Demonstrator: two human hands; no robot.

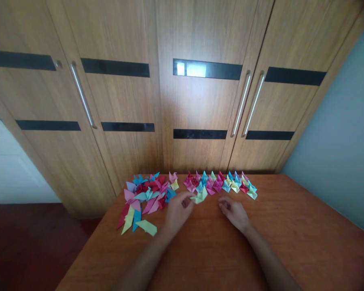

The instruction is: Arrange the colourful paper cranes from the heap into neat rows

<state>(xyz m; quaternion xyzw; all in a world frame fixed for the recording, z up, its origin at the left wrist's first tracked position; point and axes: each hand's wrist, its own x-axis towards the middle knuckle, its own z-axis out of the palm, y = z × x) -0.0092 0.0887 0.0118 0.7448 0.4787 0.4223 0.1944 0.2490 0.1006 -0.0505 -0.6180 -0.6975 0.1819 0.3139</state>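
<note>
My left hand [178, 208] pinches a pale green origami crane [200, 196] by one pointed end, just in front of the standing rows of folded cranes [218, 184]. These come in pink, red, blue, yellow and green. To the right, my right hand [234, 212] rests on the table with its fingers curled in, and I see nothing in them. Left of my left hand lies a loose pile of flat folded paper cranes [147, 194] in mixed colours. A pale green folded piece [147, 227] lies at the pile's near edge.
The brown wooden table [200, 258] stands against a wooden wardrobe [197, 105] with long metal handles. A pink crane [172, 177] and a yellow one [174, 185] stand between pile and rows. On the right is a pale blue wall [342, 145].
</note>
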